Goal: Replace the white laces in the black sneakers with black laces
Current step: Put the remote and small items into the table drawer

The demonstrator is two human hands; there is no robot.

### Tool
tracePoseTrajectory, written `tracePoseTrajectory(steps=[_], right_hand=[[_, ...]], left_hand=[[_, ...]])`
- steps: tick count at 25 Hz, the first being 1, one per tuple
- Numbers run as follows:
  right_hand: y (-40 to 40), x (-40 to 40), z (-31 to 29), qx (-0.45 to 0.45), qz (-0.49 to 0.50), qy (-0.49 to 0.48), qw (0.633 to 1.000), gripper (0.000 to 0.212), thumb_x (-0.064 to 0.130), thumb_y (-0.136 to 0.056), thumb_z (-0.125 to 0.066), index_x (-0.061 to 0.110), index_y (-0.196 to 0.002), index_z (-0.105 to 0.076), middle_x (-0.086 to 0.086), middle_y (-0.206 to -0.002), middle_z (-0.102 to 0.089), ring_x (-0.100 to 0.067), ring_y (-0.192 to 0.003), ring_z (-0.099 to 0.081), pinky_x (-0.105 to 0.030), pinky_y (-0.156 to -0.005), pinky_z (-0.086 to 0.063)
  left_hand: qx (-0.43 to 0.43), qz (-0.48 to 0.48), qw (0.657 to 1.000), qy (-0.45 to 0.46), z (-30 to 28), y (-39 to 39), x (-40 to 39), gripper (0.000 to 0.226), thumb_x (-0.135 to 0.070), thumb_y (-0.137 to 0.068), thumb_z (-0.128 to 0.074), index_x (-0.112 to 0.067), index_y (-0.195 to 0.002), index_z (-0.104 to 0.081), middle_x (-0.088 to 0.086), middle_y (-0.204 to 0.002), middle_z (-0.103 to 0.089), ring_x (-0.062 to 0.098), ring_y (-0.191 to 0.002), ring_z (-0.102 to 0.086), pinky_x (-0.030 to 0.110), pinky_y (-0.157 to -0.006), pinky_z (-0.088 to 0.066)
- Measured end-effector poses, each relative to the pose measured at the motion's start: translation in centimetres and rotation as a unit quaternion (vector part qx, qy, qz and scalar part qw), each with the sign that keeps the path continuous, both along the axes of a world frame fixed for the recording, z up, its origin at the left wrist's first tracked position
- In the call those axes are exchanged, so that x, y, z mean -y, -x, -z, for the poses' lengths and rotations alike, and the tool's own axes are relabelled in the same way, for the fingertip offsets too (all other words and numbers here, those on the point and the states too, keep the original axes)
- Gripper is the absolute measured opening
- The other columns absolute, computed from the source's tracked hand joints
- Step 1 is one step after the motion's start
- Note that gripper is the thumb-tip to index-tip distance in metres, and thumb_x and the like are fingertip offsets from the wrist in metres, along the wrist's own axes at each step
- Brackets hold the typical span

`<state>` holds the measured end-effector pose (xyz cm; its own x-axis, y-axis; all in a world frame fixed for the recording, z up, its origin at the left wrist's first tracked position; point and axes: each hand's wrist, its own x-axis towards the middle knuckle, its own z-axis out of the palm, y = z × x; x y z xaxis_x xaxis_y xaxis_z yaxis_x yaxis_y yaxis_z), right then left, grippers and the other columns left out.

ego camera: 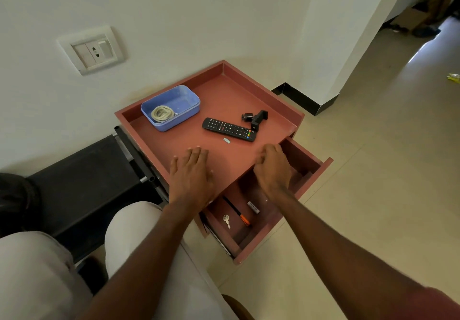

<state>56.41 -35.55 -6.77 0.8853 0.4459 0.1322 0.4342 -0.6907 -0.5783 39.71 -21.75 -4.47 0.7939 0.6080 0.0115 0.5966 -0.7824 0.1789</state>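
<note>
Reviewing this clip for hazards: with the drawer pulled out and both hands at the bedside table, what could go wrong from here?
1. The right hand hangs over the open drawer; pushing it shut carelessly could pinch fingers.
2. The left hand lies flat on the tabletop near the remote and a small grey piece; a sweep could knock them off.
3. No black laces show among the key, pen and battery; the search may stall.

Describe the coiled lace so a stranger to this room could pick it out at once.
Start at the reddish bedside table against the white wall. At its back left corner sits a blue plastic tub. The coiled lace lies inside that tub, at its left end: a pale, cream-coloured loop of cord, the only soft, light thing there, unlike the black remote and black clamp on the tabletop.
</note>
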Motion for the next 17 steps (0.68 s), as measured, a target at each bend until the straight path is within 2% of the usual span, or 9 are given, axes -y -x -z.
tracePoseTrajectory(steps=[2, 5, 7, 10, 13, 17], right_hand=[[-1.2, -2.3, -1.1, 0.057, -0.095, 0.016, 0.994, 0.033, 0.019, -0.098, -0.064, 0.016, -0.13, -0.062, 0.002, -0.129, -0.057, -0.014, -0.113, -0.053, -0.031, -0.086, -0.054], [-3.0, -6.6, -2.1, 0.094, -0.177, 0.112, 0.973, 0.049, 0.028, -0.099, -0.065, 0.015, -0.144, -0.053, -0.004, -0.145, -0.054, -0.024, -0.127, -0.05, -0.038, -0.102, -0.051], [-3.7, -8.6, -1.9, 0.092, -0.185, 0.161, 0.965, 0.051, 0.032, -0.098, -0.066, 0.015, -0.144, -0.05, -0.007, -0.143, -0.055, -0.028, -0.128, -0.048, -0.044, -0.101, -0.051], [-4.3, -10.2, -1.6, 0.093, -0.168, 0.188, 0.963, 0.045, 0.031, -0.096, -0.071, 0.016, -0.134, -0.052, -0.007, -0.13, -0.062, -0.029, -0.121, -0.05, -0.044, -0.094, -0.053], [-4.8, -10.4, -1.7, 0.075, -0.158, 0.149, 0.973, 0.045, 0.022, -0.091, -0.078, 0.017, -0.129, -0.055, -0.006, -0.126, -0.064, -0.027, -0.119, -0.052, -0.043, -0.095, -0.052], [-4.4, -9.2, -2.0, 0.026, -0.108, 0.025, 0.993, 0.048, 0.017, -0.089, -0.081, 0.016, -0.129, -0.055, -0.005, -0.125, -0.066, -0.025, -0.113, -0.057, -0.041, -0.094, -0.054]], left_hand=[[-0.039, -0.001, 0.999, -0.002, 0.5, 0.2, -0.4, 0.063, -0.047, -0.1, -0.047, -0.021, -0.156, -0.036, 0.002, -0.165, -0.034, 0.023, -0.151, -0.033, 0.049, -0.121, -0.025], [-0.051, -0.011, 0.999, 0.007, 0.7, 0.1, -0.3, 0.065, -0.053, -0.097, -0.046, -0.023, -0.154, -0.041, 0.0, -0.163, -0.038, 0.019, -0.147, -0.039, 0.043, -0.113, -0.035], [-0.048, -0.018, 0.999, 0.007, 0.5, 0.2, -0.2, 0.064, -0.051, -0.097, -0.046, -0.023, -0.154, -0.042, -0.001, -0.164, -0.038, 0.019, -0.147, -0.04, 0.042, -0.112, -0.036], [-0.046, -0.025, 0.999, 0.0, 0.4, 0.2, -0.3, 0.061, -0.048, -0.097, -0.047, -0.023, -0.153, -0.046, -0.002, -0.163, -0.039, 0.018, -0.145, -0.042, 0.041, -0.109, -0.038], [-0.043, -0.022, 0.999, 0.003, 0.3, 0.2, -0.2, 0.06, -0.047, -0.097, -0.047, -0.023, -0.153, -0.045, -0.002, -0.163, -0.039, 0.018, -0.145, -0.042, 0.041, -0.108, -0.038], [-0.05, -0.021, 0.998, 0.012, 0.5, 0.3, -0.5, 0.06, -0.048, -0.097, -0.046, -0.025, -0.153, -0.044, -0.002, -0.164, -0.037, 0.018, -0.147, -0.04, 0.041, -0.11, -0.037]])
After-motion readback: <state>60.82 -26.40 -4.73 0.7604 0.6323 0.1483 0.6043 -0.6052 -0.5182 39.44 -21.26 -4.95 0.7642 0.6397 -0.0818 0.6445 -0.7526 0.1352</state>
